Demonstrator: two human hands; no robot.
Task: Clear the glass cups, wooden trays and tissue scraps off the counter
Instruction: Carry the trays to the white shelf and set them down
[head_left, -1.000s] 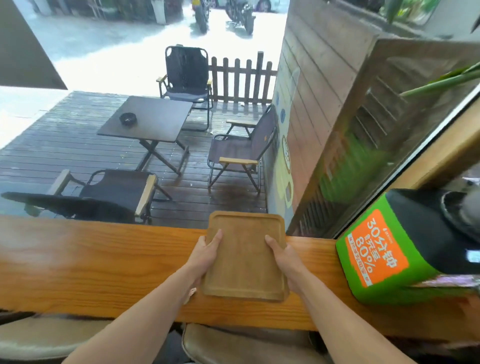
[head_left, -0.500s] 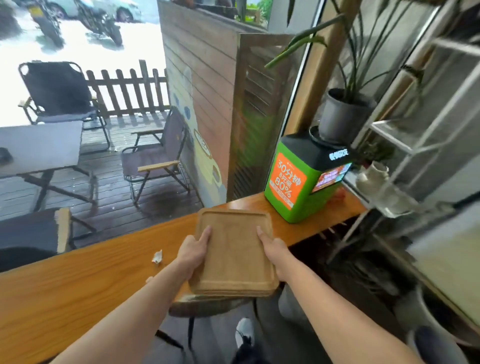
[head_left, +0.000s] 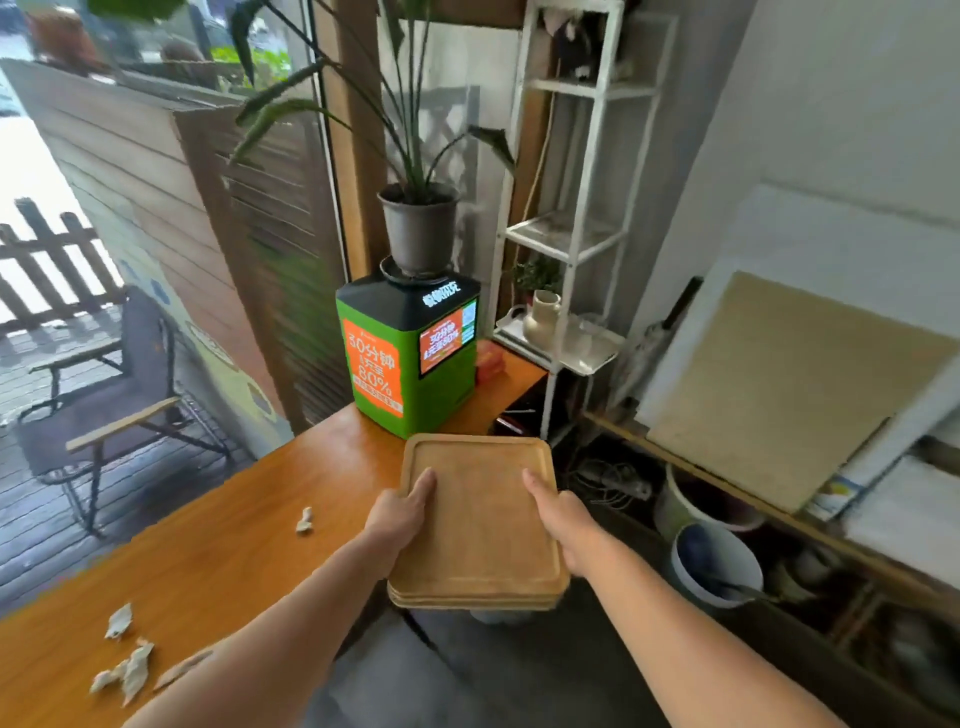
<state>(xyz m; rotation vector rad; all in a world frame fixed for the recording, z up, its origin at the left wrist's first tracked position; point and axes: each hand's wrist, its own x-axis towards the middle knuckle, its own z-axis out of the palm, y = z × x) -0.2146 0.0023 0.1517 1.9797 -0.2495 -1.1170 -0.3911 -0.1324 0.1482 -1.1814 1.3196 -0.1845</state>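
Stacked wooden trays (head_left: 480, 525) are leaving the counter (head_left: 249, 519), swinging rightward past its end, with the left hand (head_left: 400, 514) and right hand (head_left: 563, 525) each gripping a side edge, while tissue scraps (head_left: 127, 670) are still waiting there.

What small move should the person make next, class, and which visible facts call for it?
Probably carry the wooden trays away and set them down. The left hand and right hand both grip the stack, held over the edge of the counter, so neither is free for the tissue scraps lying on it.
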